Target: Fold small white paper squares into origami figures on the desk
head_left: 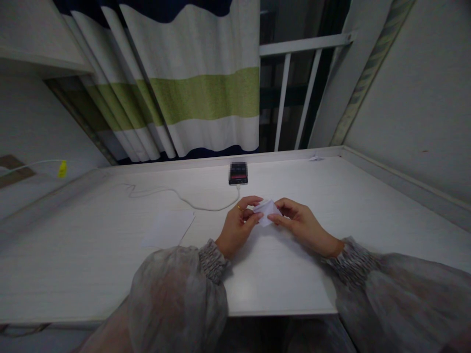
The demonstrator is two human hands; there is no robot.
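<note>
Head view. The left hand (239, 225) and the right hand (303, 226) grip a folded white paper (268, 210) between them, over the white desk (279, 289). The left hand pinches its left side, and the right hand its right side, each with a thumb on the near face. A ring (240, 208) encircles one finger of the left hand. Beyond the folded paper lies a phone (238, 173); a white cable (191, 203) joins its near end and runs leftward. Flat white paper (167, 229) lies left of the left hand. A striped curtain (206, 93) hangs behind the desk.
</note>
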